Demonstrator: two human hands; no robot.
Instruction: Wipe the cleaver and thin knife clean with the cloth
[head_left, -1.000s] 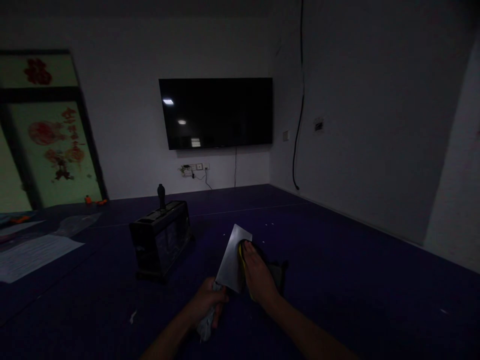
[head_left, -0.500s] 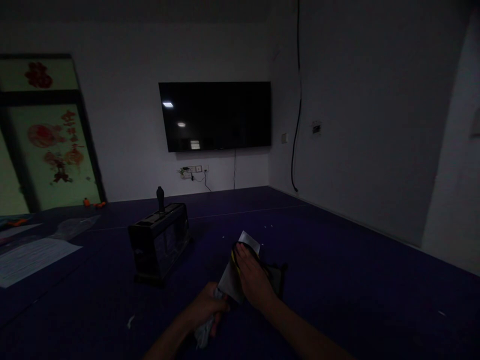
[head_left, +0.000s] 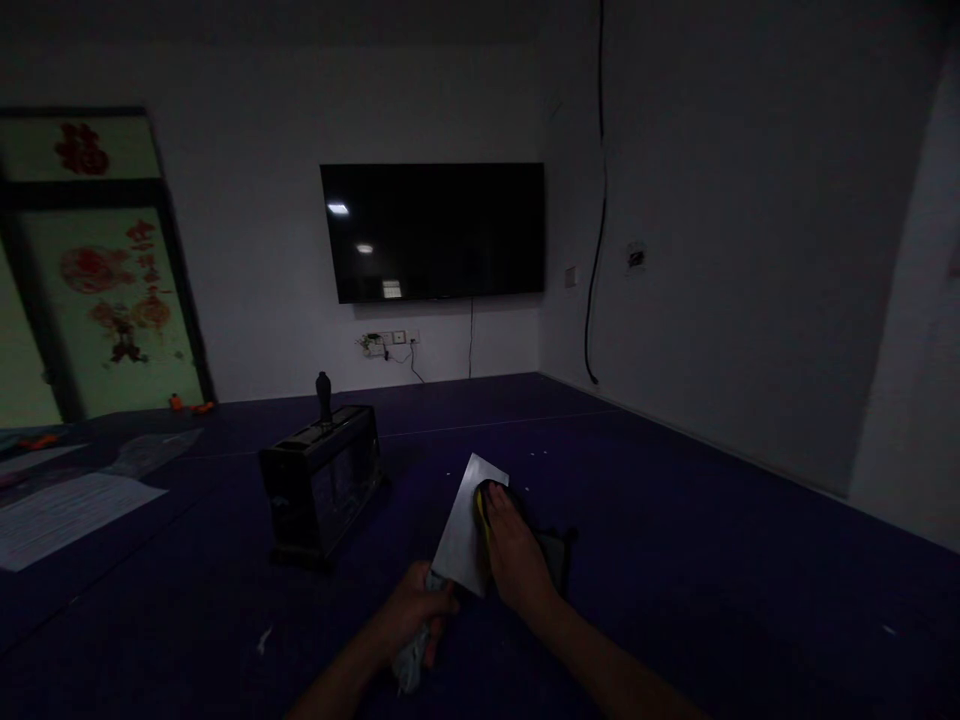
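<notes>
My left hand [head_left: 415, 608] is closed round the handle of a broad, flat silver blade [head_left: 459, 540] that looks like a cleaver. Pale crumpled wrapping [head_left: 409, 662] covers the handle and sticks out below the fist. The blade points up and away from me, tilted. My right hand [head_left: 517, 555] grips a rounded black-and-yellow pad [head_left: 482, 508] against the right side of the blade; its exact kind is unclear in the dim light. Partly hidden behind the right hand is a dark flat piece [head_left: 556, 558] with small black knobs at its corner.
Left of my hands stands a black box [head_left: 319, 485] with clear sides and an upright knob [head_left: 324, 397]. Printed paper [head_left: 71, 515] and clear plastic [head_left: 154, 452] lie at far left on the dark blue surface [head_left: 675, 560]. White scraps are scattered about. A television [head_left: 435, 232] hangs behind.
My right hand and the pad have slid slightly right and down the blade, showing more of its face. The blade has turned a little. My left hand keeps its hold.
</notes>
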